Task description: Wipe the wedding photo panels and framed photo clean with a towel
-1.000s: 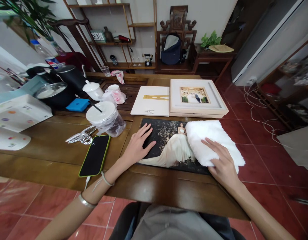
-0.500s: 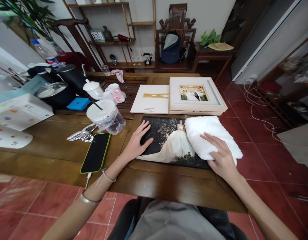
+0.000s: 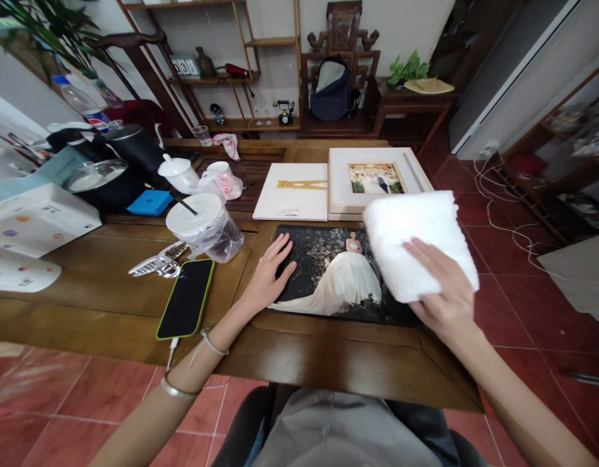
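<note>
Looks like wiping: bridal photo panel (image 3: 351, 285) lies by left hand (image 3: 268, 275), fingers spread over its left edge. Right hand (image 3: 445, 292) fingers across white cloth (image 3: 406, 227); thumb hidden, can't tell if pinching. Next stroke probably needs flat cloth, steadied panel. Picture frame (image 3: 337, 185) crowds beyond right fingertips; table (image 3: 328, 357) has room nearside.

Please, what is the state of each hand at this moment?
Left hand: open, at the left edge of the dark photo panel.
Right hand: holding the white cloth.
</note>
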Available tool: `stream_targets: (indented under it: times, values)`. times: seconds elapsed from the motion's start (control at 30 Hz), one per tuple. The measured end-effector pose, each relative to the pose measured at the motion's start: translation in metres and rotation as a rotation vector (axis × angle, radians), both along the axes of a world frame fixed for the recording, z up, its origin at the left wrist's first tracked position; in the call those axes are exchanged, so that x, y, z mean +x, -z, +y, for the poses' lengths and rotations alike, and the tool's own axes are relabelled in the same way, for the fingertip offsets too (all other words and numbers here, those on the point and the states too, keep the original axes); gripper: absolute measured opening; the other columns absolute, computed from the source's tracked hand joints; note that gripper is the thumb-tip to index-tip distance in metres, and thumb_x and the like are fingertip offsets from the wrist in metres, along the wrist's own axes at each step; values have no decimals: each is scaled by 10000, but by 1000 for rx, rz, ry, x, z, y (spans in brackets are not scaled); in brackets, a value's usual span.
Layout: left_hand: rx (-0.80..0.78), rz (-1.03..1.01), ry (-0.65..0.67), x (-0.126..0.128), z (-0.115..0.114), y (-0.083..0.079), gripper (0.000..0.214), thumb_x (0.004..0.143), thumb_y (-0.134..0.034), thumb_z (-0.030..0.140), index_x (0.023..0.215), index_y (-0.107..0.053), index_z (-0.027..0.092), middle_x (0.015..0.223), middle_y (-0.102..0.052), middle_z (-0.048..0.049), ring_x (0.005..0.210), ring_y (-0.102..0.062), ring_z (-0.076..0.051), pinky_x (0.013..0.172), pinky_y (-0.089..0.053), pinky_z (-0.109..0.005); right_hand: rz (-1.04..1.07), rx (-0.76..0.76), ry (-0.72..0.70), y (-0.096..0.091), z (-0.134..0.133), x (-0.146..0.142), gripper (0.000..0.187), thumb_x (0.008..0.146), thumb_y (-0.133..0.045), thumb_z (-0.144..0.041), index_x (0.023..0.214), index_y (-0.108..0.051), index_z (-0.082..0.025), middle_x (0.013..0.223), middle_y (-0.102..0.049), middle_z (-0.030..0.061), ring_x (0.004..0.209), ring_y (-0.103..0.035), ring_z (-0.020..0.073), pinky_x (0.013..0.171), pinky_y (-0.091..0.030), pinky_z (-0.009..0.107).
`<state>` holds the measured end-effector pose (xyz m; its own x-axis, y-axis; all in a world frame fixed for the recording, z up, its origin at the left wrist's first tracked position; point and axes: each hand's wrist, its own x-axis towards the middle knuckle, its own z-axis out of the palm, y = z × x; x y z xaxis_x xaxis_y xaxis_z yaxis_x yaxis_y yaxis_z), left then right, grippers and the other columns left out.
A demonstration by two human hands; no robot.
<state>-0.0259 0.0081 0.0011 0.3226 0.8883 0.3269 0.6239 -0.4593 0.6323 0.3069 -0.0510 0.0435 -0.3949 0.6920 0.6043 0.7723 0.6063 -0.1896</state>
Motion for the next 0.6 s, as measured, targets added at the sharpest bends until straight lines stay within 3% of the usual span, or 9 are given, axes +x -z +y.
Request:
stream_targets:
  times: [0.07,0.17,0.23,0.37,0.6]
  values:
    - [-12,-2,-7,0,0,1,456,947,-462,337,1377,-471,186,1498,-390,-132,1423,-294,-242,1148,-264,-504,-167,16,-55,-4,10,-9,233,668,-584,12,580,-527,-196,1326,-556,155,1273,-469,360,1029,-428,556]
    - [-21,-11,3,1,1,2,460,945,-465,340,1385,-461,209,1504,-383,-122,1427,-283,-248,1142,-266,-519,-277,-85,-104,-7,26,-15,185,641,-573,-4,708,-618,-171,1194,-603,191,1203,-528,371,1061,-361,621]
    - [-17,-18,9,0,2,1,460,941,-473,336,1382,-467,206,1501,-387,-125,1425,-287,-251,1141,-268,-521,-280,-177,-109,-7,36,-14,192,631,-562,-10,727,-621,-166,1257,-556,198,1270,-462,385,1091,-294,646]
    - [10,-51,18,0,1,-3,465,905,-538,327,1349,-509,191,1472,-430,-134,1410,-320,-260,1143,-275,-512,-326,-273,-96,-4,49,-9,176,618,-523,0,680,-561,-160,1497,-345,188,1417,-171,412,1094,-252,668]
    - [-14,-175,45,1,-2,-12,471,872,-591,343,1318,-547,199,1436,-484,-110,1356,-415,-253,1135,-324,-463,-351,-255,-105,1,49,-9,185,603,-490,-11,658,-558,-174,1485,-377,163,1419,-192,372,1098,-240,661]
